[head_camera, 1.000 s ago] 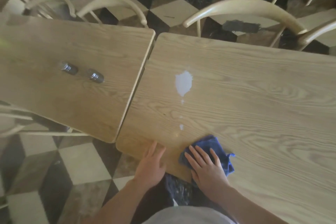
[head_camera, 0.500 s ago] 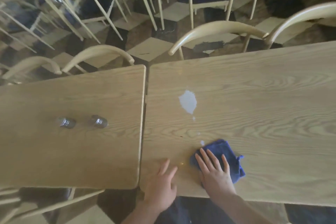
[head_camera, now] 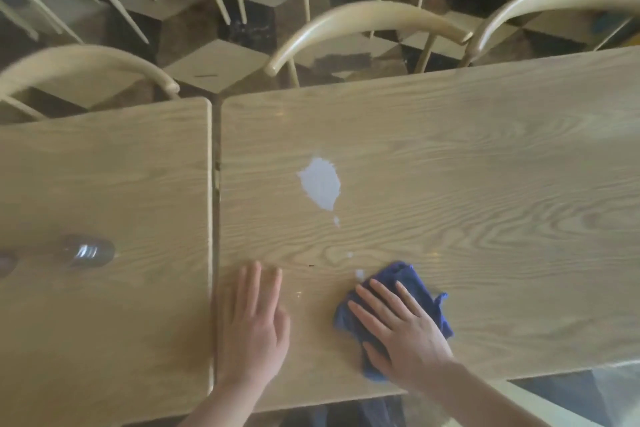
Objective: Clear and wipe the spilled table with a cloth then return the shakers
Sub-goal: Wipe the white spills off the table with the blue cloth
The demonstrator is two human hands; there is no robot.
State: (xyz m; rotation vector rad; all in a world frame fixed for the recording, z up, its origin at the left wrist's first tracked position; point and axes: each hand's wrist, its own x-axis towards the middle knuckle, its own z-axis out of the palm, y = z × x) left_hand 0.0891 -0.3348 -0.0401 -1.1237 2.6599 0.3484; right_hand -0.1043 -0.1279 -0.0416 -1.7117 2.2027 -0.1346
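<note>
Two wooden tables stand side by side with a narrow dark gap between them; both tops are pale oak-like wood with strong wavy grain and rounded corners.

Left table (head_camera: 104, 184): one shaker (head_camera: 86, 251) near the left edge of view, blurred by motion, clear body with a metallic glint. Contents cannot be told. A second shaker (head_camera: 6, 263) sits just left of it, cut off by the frame edge, only a dim smear.

Right table (head_camera: 485, 166): white spill (head_camera: 320, 184), an irregular teardrop patch, matte, powdery or milky; which one cannot be told. Small white specks (head_camera: 336, 220) trail from it toward the near edge, the last one just beside the cloth.

Blue cloth (head_camera: 415, 284): soft, crumpled, folded into a rough pad, lying near the table's front edge, well apart from the main spill.

Right hand (head_camera: 401, 329): palm down on the cloth, fingers straight and spread, pressing it flat rather than gripping it.

Left hand (head_camera: 258, 322): flat on bare wood just right of the gap, fingers extended and close together, holding nothing.

Beyond the tables: curved pale wooden chair backs (head_camera: 363, 17), thin splayed legs, and a floor (head_camera: 214, 62) tiled in a cube pattern of cream, brown and black.
</note>
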